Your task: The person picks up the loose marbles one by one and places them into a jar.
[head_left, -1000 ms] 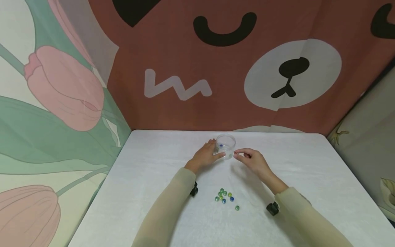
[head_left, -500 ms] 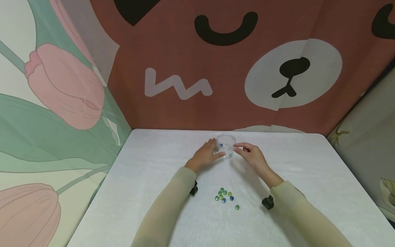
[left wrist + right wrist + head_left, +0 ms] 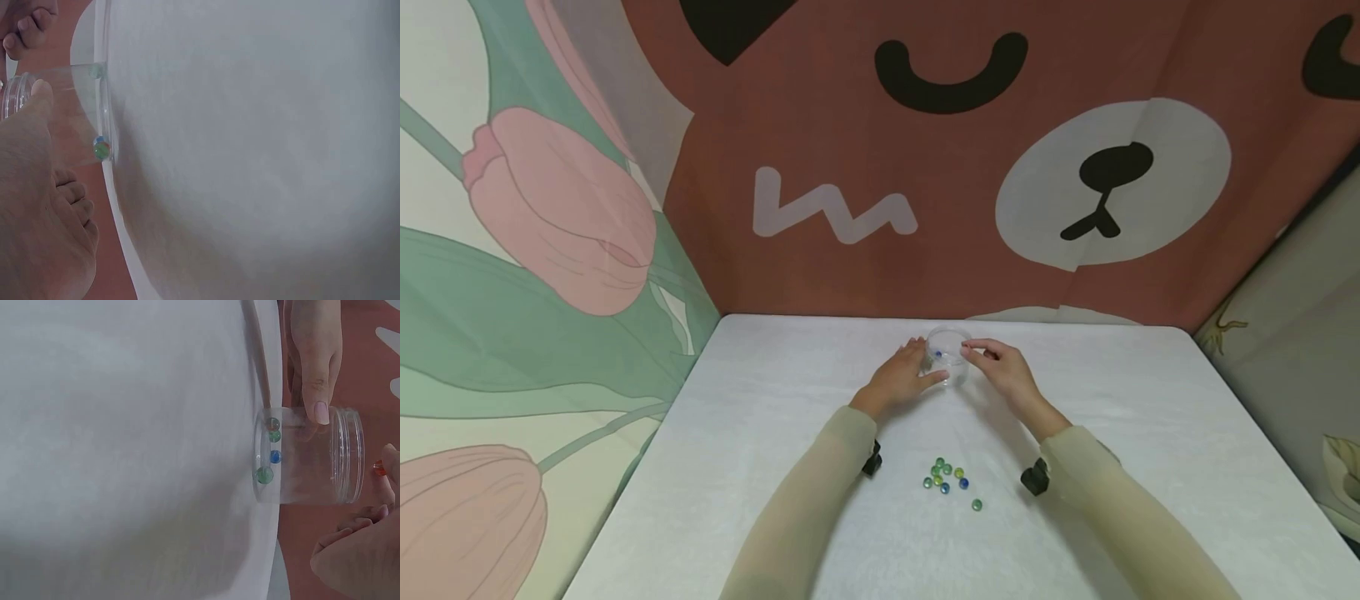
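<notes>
A clear plastic jar (image 3: 956,367) stands upright toward the back of the table. My left hand (image 3: 895,381) holds its left side, thumb across the front and fingers behind. Several marbles (image 3: 265,475), green and blue ones among them, lie on the jar's bottom in the right wrist view. My right hand (image 3: 1011,379) is at the right of the jar's mouth, fingertips over the rim in the head view. Between its thumb and finger it pinches an orange-red marble (image 3: 379,467), just beyond the jar's threaded neck (image 3: 350,456).
Several loose marbles (image 3: 937,480), green, yellow-green and blue, lie in a cluster on the white tabletop (image 3: 760,467) between the forearms. One green marble (image 3: 977,505) sits apart, nearer the front. A brown cloth backdrop (image 3: 820,283) rises behind the table's far edge.
My right hand has risen and moved left, from beside the jar to its rim, with the marble still pinched. The left hand stays on the jar, and the loose marbles have not moved.
</notes>
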`<state>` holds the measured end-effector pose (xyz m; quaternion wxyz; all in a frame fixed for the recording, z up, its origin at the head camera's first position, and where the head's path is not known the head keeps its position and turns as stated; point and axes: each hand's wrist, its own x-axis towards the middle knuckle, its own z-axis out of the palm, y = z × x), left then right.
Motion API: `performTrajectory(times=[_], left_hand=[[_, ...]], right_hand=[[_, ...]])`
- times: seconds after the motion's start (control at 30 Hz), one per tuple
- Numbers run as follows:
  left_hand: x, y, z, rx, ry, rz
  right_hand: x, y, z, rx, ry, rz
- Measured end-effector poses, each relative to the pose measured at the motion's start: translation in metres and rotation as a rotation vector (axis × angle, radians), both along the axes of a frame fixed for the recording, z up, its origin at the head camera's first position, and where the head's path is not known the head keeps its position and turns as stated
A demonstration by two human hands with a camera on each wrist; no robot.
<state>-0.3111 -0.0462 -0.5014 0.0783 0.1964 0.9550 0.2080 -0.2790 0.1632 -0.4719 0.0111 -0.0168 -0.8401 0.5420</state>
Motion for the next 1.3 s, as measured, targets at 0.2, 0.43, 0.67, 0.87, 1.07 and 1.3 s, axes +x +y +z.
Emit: performTrajectory(times=[0.2,0.43,0.67,0.87,1.07,1.3], left_hand=[[0.001,0.000,-0.001,-0.010,-0.008,0.003],[0.000,0.001,-0.002,-0.023,-0.004,0.003],[-0.001,0.001,-0.003,-0.033,0.005,0.006],[-0.003,0.002,-0.005,-0.044,0.009,0.008],[-0.003,0.002,-0.004,-0.044,0.008,0.004],[-0.003,0.002,-0.004,-0.051,0.006,0.006]], right_hand=[[-0.006,-0.001,-0.002,-0.006,-0.020,-0.024],[-0.012,-0.001,-0.005,-0.001,-0.036,-0.036],[-0.017,-0.002,-0.008,-0.004,-0.036,-0.038],[-0.019,-0.003,-0.009,-0.017,-0.049,-0.036],[-0.018,-0.001,-0.010,-0.046,-0.038,-0.028],[-0.012,0.003,-0.009,-0.064,-0.040,-0.009]])
